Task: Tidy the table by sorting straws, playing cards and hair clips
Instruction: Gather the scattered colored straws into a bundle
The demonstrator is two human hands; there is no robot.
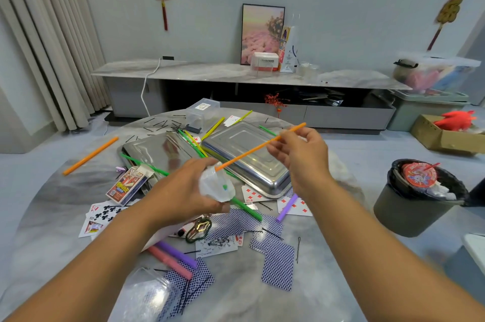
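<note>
An orange straw was pinched in the right hand, its lower end slanting down into a clear plastic bag clutched by the left hand, above the cluttered desk.

Two metal trays sit side by side at the counter centre, one at 11 o'clock, the other at 1 o'clock. Straws lie between them. A clear box stands behind at 12 o'clock, with hairpins scattered to its left. A lone straw lies at 10 o'clock. A card box rests at 9 o'clock, before the left tray. Playing cards spread from 5 to 7 o'clock, a hair clip on them. A bin stands on the floor at 3 o'clock.
</note>
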